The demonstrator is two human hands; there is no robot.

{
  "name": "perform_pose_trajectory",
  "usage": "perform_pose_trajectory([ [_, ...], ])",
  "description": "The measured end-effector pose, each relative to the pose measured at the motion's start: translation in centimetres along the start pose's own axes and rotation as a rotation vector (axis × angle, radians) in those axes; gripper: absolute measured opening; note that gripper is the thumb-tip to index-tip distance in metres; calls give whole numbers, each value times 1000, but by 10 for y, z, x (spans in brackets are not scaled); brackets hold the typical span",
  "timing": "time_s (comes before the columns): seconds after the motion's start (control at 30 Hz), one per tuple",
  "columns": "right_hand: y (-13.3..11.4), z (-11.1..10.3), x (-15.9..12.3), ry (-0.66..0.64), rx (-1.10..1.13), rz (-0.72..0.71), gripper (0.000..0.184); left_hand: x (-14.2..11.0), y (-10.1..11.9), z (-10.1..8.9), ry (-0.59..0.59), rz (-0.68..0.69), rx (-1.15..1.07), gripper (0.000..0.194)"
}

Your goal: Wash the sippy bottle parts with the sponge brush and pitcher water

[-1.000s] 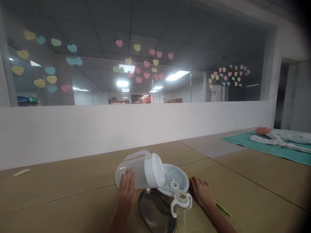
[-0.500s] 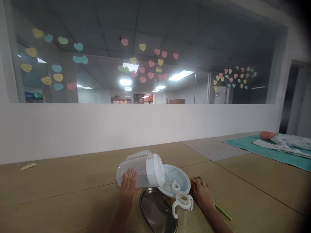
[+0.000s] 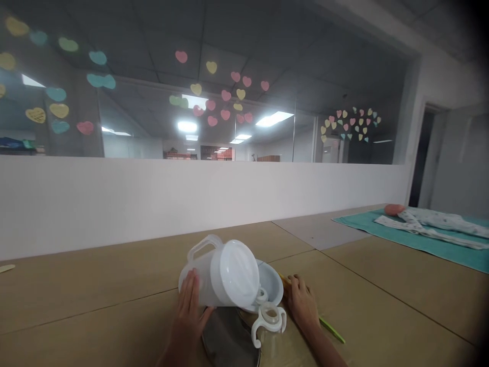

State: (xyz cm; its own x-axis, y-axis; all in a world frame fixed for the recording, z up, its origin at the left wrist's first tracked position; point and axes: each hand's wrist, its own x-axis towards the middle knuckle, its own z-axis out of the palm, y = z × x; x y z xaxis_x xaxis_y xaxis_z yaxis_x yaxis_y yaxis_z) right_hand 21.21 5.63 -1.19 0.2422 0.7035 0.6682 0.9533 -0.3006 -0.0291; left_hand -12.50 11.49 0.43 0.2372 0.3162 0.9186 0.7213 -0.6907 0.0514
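My left hand (image 3: 186,311) holds a translucent plastic jug (image 3: 206,278) with a white lid (image 3: 240,272), fingers along its side and thumb low. The jug is tipped over, its lid end toward a pale blue basin (image 3: 275,280). A small white ring-shaped part (image 3: 262,294) lies in the basin. My right hand (image 3: 302,306) is curled beside the basin's right side over a yellow thing (image 3: 284,281), mostly hidden. A green stick-like end (image 3: 333,330) shows past my wrist. Between my hands stands a clear bottle with a white two-handled collar (image 3: 269,318). A metal kidney dish (image 3: 229,339) lies below the jug.
The brown-covered table (image 3: 95,295) runs up to a white wall (image 3: 171,193) with a window above. At the right, a teal cloth (image 3: 367,227) carries patterned white clothing (image 3: 439,220) and a pinkish round object (image 3: 394,209). A yellow paper piece (image 3: 6,268) lies far left.
My view has turned to the right. The jug's lid has swung toward me and now covers more of the basin and kidney dish. My right hand stays beside the basin.
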Motion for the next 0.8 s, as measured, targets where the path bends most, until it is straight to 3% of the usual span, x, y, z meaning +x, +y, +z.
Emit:
perform_pose_trajectory([
  [0.2,7,8,-4,-16,29,-52,41,-12,-4,11,57,-504,-143,89],
  [0.37,1,-4,-4,-75,-6,18,43,-16,-8,5,52,-744,-136,89],
  [0.5,12,-22,-14,-114,-74,85,36,-19,-9,3,81,-792,-104,90],
  [0.6,30,-33,-26,-260,-58,83,34,-21,-9,6,109,-792,-61,92],
  [0.73,57,-35,-33,-349,115,-76,26,-23,-4,7,124,-775,0,94],
  [0.8,67,-33,-28,-389,227,-26,28,-22,4,5,182,-728,79,94],
])
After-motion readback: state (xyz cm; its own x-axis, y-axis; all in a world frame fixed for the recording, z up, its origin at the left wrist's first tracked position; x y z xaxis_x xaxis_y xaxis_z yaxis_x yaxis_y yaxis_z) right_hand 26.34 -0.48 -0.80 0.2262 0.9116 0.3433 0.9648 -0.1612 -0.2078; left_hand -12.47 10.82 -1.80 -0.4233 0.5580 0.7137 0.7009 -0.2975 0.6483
